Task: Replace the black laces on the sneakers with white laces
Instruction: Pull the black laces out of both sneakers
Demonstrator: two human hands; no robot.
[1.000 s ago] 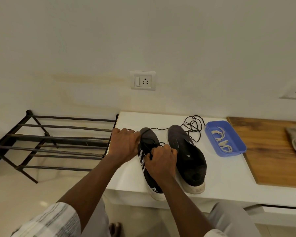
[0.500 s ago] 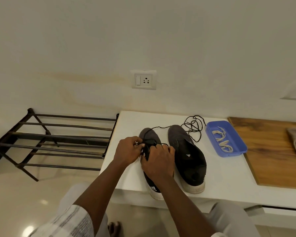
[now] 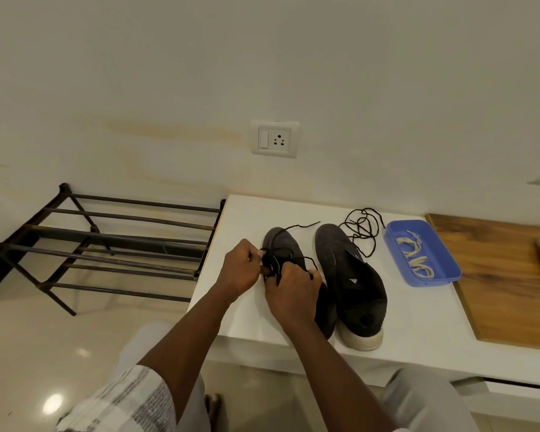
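Black lace [image 3: 298, 226], centre-frame sneaker [image 3: 279, 240]: left hand [image 3: 239, 269] and right hand [image 3: 293, 294] both pinch it. Best drawn out eyelet by eyelet, sneaker held down.

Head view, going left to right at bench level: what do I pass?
From the left: metal rack → left sneaker → right sneaker → blue tray holding white laces → wooden board.

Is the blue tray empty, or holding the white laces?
Not empty: the white laces lie loose in the blue tray. Left hand and right hand pinch the black lace at a sneaker.
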